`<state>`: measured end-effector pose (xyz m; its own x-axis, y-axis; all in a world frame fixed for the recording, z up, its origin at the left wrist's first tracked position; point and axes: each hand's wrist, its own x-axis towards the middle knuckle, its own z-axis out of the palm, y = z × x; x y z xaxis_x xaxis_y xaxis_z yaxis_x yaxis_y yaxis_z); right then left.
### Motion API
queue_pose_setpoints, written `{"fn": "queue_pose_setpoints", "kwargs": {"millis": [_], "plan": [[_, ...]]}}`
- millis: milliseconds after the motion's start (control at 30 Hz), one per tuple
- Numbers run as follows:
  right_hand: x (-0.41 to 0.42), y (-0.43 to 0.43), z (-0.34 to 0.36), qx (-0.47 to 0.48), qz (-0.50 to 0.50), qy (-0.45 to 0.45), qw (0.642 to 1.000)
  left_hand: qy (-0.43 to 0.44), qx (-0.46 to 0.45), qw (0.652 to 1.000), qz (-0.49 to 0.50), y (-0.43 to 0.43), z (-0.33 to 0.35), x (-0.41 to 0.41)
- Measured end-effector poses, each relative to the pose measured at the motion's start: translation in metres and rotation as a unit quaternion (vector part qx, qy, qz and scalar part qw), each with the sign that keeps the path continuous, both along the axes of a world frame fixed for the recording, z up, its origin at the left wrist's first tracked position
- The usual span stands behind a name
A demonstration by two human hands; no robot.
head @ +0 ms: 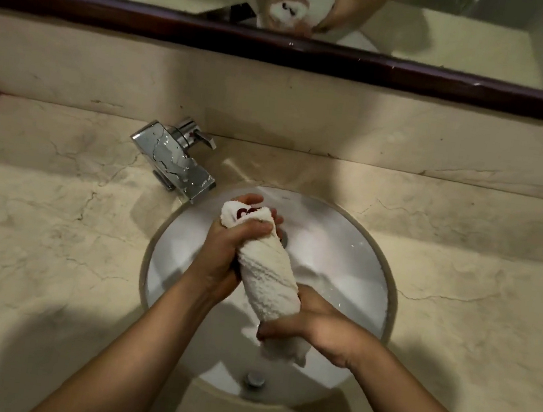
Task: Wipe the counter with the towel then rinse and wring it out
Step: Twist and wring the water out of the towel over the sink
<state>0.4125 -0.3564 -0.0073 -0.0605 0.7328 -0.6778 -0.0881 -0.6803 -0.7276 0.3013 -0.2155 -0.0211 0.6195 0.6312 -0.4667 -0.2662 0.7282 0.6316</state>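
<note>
— Over the sink (371,253), seen from the head camera, where is the towel (268,274)?
— Rolled into a thick white sausage above the basin, clear of the desk (54,218). The left grip (222,254) is wrapped round its far end, near the faucet (173,155); the right grip (316,326) clenches the near end.
— How will it handle?
— Soft, probably sodden and heavy, so it should twist easily but may slip. Holding both ends and turning them opposite ways looks best for wringing.

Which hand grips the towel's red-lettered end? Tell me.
The left hand, gripping the far end of the towel; the right hand holds the plain near end.
</note>
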Motion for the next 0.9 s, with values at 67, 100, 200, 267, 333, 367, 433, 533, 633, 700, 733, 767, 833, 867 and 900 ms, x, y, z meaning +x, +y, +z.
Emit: {"fn": "queue_pose_setpoints", "kwargs": {"millis": [67, 100, 200, 267, 333, 367, 433, 533, 633, 700, 733, 767, 833, 867, 900], "plan": [[-0.002, -0.003, 0.023, 0.015, -0.026, -0.111, 0.993, 0.057, 0.039, 0.997, -0.023, 0.000, 0.019, 0.000], [-0.003, -0.004, 0.037, 0.023, -0.044, -0.160, 0.986, 0.086, 0.058, 0.994, -0.038, -0.002, 0.032, 0.000], [-0.008, -0.008, 0.071, 0.036, -0.052, -0.324, 0.944, 0.140, 0.083, 0.986, -0.029, -0.010, 0.069, 0.003], [-0.013, -0.010, 0.097, 0.019, -0.001, -0.440, 0.898, 0.164, 0.083, 0.983, 0.012, -0.015, 0.099, 0.007], [-0.020, -0.013, 0.121, 0.034, 0.038, -0.519, 0.853, 0.195, 0.107, 0.974, 0.040, -0.019, 0.131, 0.011], [-0.025, -0.014, 0.130, 0.062, 0.042, -0.541, 0.838, 0.213, 0.126, 0.968, 0.046, -0.020, 0.144, 0.013], [-0.035, -0.019, 0.150, 0.125, 0.032, -0.573, 0.809, 0.239, 0.150, 0.958, 0.057, -0.022, 0.173, 0.013], [-0.043, -0.024, 0.167, 0.191, 0.003, -0.589, 0.785, 0.231, 0.149, 0.957, 0.096, -0.020, 0.201, 0.009], [-0.043, -0.024, 0.189, 0.154, -0.038, -0.495, 0.854, 0.188, 0.137, 0.966, 0.114, -0.022, 0.223, 0.001], [-0.043, -0.022, 0.194, 0.130, -0.057, -0.447, 0.883, 0.155, 0.124, 0.973, 0.118, -0.023, 0.230, -0.003], [-0.043, -0.020, 0.196, 0.126, -0.065, -0.428, 0.893, 0.149, 0.130, 0.973, 0.121, -0.023, 0.234, -0.004], [-0.044, -0.019, 0.197, 0.125, -0.070, -0.409, 0.901, 0.147, 0.138, 0.972, 0.123, -0.024, 0.237, -0.006], [-0.048, -0.016, 0.199, 0.136, -0.086, -0.364, 0.917, 0.144, 0.154, 0.971, 0.117, -0.024, 0.242, -0.008], [-0.050, -0.015, 0.201, 0.146, -0.102, -0.337, 0.925, 0.135, 0.160, 0.971, 0.115, -0.023, 0.243, -0.008], [-0.052, -0.014, 0.203, 0.156, -0.121, -0.306, 0.931, 0.125, 0.165, 0.972, 0.113, -0.023, 0.246, -0.010]]}}
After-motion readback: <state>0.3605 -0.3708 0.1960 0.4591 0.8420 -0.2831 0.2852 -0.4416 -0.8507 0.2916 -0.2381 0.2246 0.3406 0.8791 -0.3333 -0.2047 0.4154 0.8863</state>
